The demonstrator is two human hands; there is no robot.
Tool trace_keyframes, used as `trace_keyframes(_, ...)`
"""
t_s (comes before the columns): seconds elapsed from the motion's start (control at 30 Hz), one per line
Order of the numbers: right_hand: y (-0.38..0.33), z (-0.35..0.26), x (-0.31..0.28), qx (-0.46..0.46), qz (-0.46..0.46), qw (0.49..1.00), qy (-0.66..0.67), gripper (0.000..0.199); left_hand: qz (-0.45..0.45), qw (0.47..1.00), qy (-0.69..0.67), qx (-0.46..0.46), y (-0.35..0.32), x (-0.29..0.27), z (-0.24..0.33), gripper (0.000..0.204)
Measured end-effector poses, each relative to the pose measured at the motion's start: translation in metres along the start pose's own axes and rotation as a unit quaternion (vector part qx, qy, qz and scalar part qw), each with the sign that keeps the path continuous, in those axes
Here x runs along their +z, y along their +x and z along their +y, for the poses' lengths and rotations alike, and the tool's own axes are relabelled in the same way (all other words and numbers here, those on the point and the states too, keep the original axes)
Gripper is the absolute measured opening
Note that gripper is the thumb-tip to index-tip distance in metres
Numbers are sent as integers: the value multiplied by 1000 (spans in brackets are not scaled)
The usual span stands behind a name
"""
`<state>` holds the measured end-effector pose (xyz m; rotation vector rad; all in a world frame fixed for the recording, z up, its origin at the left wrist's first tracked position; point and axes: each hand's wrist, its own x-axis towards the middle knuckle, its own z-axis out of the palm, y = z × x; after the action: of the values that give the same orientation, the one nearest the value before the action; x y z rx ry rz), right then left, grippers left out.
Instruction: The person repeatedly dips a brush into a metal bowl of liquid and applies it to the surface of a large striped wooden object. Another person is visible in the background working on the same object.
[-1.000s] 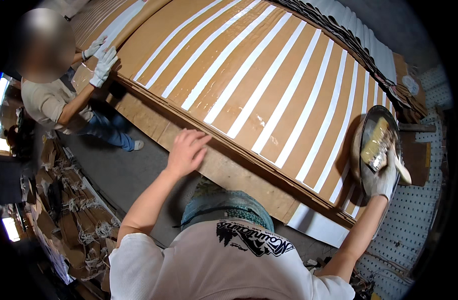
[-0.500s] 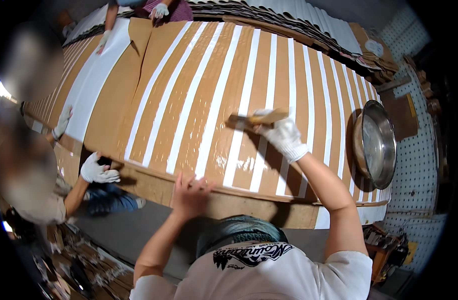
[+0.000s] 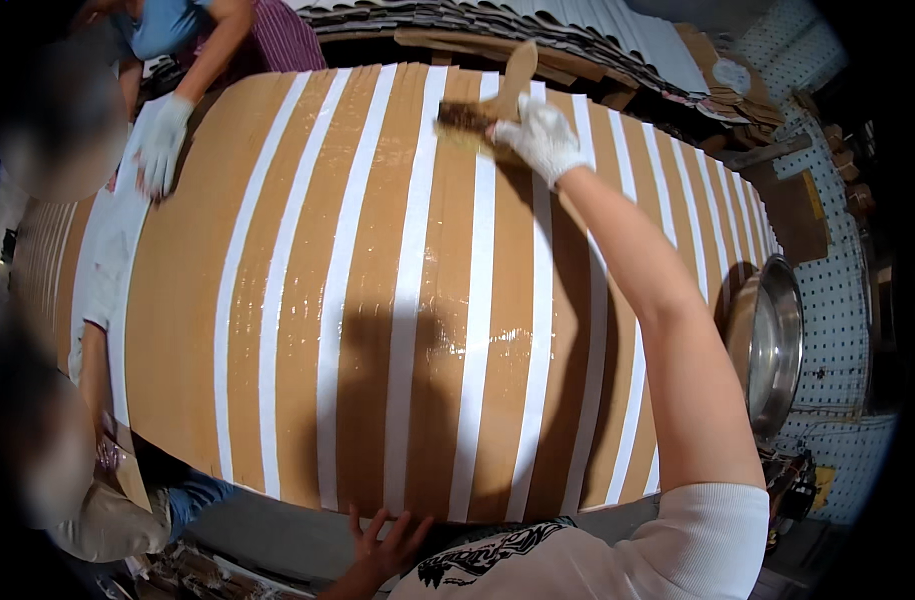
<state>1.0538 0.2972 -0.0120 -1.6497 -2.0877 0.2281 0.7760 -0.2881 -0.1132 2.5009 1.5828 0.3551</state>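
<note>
My right hand (image 3: 546, 142), in a white glove with bare fingertips, grips a wide brush (image 3: 519, 75) with a pale wooden handle and dark head. It is over the far part of a broad layer of brown sheets (image 3: 178, 330) crossed by white strips (image 3: 408, 270). Whether the bristles touch there, I cannot tell. Wet, glossy patches shine across the middle of the sheets. Bare and with fingers spread, my left hand (image 3: 386, 540) rests at the near edge of the sheets, holding nothing.
A shiny metal basin (image 3: 775, 345) stands at the right end. At the left, co-workers' gloved hands (image 3: 161, 145) lie on a white sheet (image 3: 123, 220). Behind the far edge are wooden boards (image 3: 508, 48) and stacked layered sheets (image 3: 618, 45). A dotted wall panel (image 3: 828, 330) is on the right.
My right hand has carried the brush away from me to the far edge, arm stretched out. My left hand stays at the near edge. Co-workers' hands have shifted on the white sheet.
</note>
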Motion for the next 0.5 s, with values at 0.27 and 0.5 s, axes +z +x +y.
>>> trace_keyframes(0.27,65,17,52,-2,93,995,-47,37,-7,998,67,8,-14,6,0,44)
trace_keyframes(0.5,-143,-65,18,-230,48,958,165,34,57,997,50,-13,8,9,0,53)
